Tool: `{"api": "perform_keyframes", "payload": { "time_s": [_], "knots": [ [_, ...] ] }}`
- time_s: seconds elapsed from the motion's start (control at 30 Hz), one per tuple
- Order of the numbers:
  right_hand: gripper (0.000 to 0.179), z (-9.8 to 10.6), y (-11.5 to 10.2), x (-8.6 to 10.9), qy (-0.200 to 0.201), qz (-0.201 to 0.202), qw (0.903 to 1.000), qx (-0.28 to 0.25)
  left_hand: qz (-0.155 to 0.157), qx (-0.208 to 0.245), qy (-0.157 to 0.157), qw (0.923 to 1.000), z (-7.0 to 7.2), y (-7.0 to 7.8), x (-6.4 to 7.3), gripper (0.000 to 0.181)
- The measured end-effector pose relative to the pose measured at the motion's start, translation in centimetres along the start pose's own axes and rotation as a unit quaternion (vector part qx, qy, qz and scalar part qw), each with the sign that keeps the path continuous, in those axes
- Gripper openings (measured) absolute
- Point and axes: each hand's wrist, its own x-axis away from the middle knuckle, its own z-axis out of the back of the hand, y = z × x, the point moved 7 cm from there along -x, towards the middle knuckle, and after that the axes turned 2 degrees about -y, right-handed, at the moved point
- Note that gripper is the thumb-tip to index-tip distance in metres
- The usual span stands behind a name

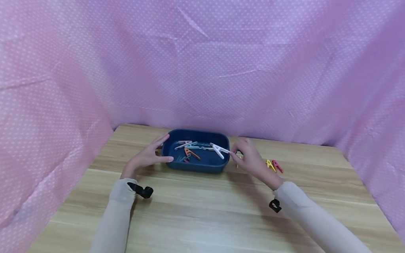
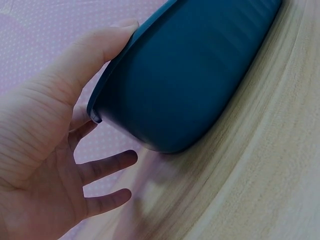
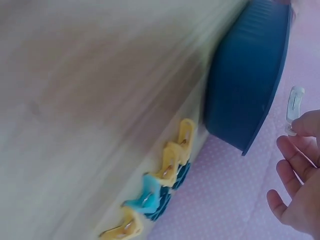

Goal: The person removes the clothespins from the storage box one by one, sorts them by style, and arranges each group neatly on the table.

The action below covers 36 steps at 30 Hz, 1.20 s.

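One white clip (image 3: 294,105) is pinched in grip of R hand (image 1: 249,158), held above R end of blue basin (image 1: 196,167). Basin rim touched by L hand (image 1: 147,156), fingers spread wide. Other clips seen in basin, incl. orange clip (image 1: 194,155); yellow clip (image 1: 270,165) & red clip (image 1: 278,166) seen on tabletop (image 1: 196,209).

no readable text, no labels, no brands, numbers or signs
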Motion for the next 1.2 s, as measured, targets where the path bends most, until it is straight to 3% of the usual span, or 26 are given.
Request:
{"api": "perform_keyframes", "payload": {
  "time_s": [0.57,0.77,1.0,1.2],
  "knots": [
    [0.014,2.4,1.3,5.1,0.019,-0.024,0.9990,0.034,-0.005,-0.003,0.001,1.0000,0.0,0.0,-0.2,0.099],
    [0.014,3.3,1.3,6.6,0.032,-0.015,0.9985,0.042,0.000,0.000,-0.001,1.0000,0.2,-0.1,0.0,0.100],
    [0.017,3.7,1.6,7.7,0.020,-0.017,0.9974,0.068,0.004,0.000,-0.002,1.0000,0.2,-0.2,0.1,0.099],
    [0.014,3.2,2.4,8.8,-0.018,-0.039,0.9940,0.101,0.003,0.005,-0.005,1.0000,-0.1,-0.1,-0.1,0.100]
  ]
}}
